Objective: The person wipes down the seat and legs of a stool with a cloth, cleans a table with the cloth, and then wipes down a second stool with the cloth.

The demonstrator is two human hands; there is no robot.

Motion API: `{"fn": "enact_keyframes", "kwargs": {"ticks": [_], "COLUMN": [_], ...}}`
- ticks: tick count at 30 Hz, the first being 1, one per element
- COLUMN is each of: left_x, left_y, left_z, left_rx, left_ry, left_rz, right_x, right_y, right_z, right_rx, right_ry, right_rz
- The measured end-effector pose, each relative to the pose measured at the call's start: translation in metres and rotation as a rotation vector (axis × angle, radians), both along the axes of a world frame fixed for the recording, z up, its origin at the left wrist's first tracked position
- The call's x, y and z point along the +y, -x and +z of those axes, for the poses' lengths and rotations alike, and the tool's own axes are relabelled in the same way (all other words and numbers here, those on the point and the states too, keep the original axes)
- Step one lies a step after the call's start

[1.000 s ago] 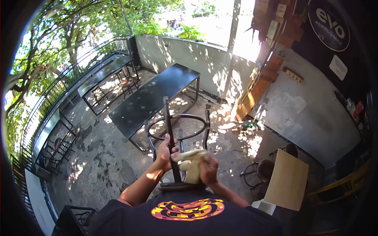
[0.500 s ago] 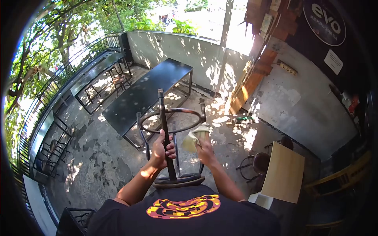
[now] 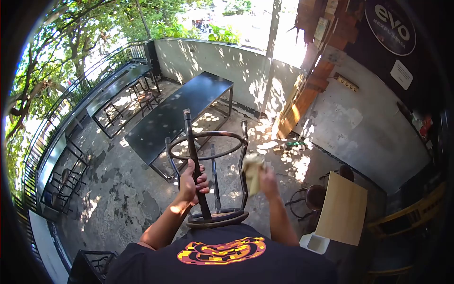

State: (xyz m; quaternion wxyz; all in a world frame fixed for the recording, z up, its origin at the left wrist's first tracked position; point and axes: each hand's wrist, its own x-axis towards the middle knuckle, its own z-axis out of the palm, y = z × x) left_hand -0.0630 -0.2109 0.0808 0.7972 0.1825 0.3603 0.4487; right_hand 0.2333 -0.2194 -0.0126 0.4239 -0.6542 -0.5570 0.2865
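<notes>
A dark metal stool (image 3: 206,146) is upside down against my body, its round seat at the bottom and its legs and ring pointing up and away. My left hand (image 3: 193,183) is wrapped round the nearest leg, below the ring. My right hand (image 3: 268,182), blurred by motion, holds a pale yellowish cloth (image 3: 254,174) just beside the stool's right leg. Whether the cloth touches that leg I cannot tell.
A long black table (image 3: 179,116) stands ahead. More tables and stools line the railing at left. To the right are a light wooden tabletop (image 3: 343,208), a round-seated stool (image 3: 315,197) and a white container (image 3: 317,244). Wooden planks lean on the wall.
The cloth and my right hand have moved from the near leg out to the right leg. My left hand keeps its hold, and the stool's near leg has tilted slightly left.
</notes>
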Motion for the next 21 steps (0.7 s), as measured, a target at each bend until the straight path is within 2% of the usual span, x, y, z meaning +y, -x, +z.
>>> {"fn": "enact_keyframes", "kwargs": {"ticks": [1, 2, 5, 6, 7, 8, 9, 10, 12, 15, 21], "left_x": [-0.001, -0.002, -0.005, -0.007, -0.003, -0.001, -0.001, 0.001, 0.002, 0.002, 0.002], "left_y": [-0.002, -0.006, -0.009, -0.009, -0.01, -0.007, -0.005, 0.001, 0.013, 0.026, 0.021], "left_z": [0.002, 0.005, 0.003, 0.0, -0.001, -0.003, -0.006, -0.011, -0.02, -0.029, -0.024], "left_rx": [0.0, -0.001, -0.003, -0.004, -0.011, -0.021, -0.034, -0.031, -0.038, -0.083, -0.113], "left_ry": [0.004, 0.008, 0.046, 0.05, 0.036, 0.033, 0.031, 0.029, 0.035, 0.065, 0.002], "left_rz": [-0.017, -0.035, -0.058, -0.058, -0.058, -0.081, -0.078, -0.05, 0.01, 0.03, -0.016], "right_x": [0.005, 0.02, 0.053, 0.043, 0.037, 0.02, 0.016, -0.015, -0.047, -0.083, -0.063], "right_y": [0.004, 0.001, -0.012, 0.005, 0.012, 0.012, 0.002, 0.007, -0.001, -0.011, -0.013], "right_z": [0.027, 0.022, -0.026, -0.028, -0.033, -0.005, -0.039, 0.011, -0.036, -0.046, -0.091], "right_rx": [0.252, 0.414, 0.389, 0.18, 0.121, -0.041, 0.237, 0.184, 0.323, 0.568, 1.077], "right_ry": [-0.038, -0.137, 0.103, -0.146, -0.222, 0.093, 0.15, 0.386, 0.407, 0.466, 0.481], "right_rz": [-0.087, -0.064, 0.15, 0.143, 0.163, 0.128, 0.272, 0.294, 0.493, 0.548, 0.519]}}
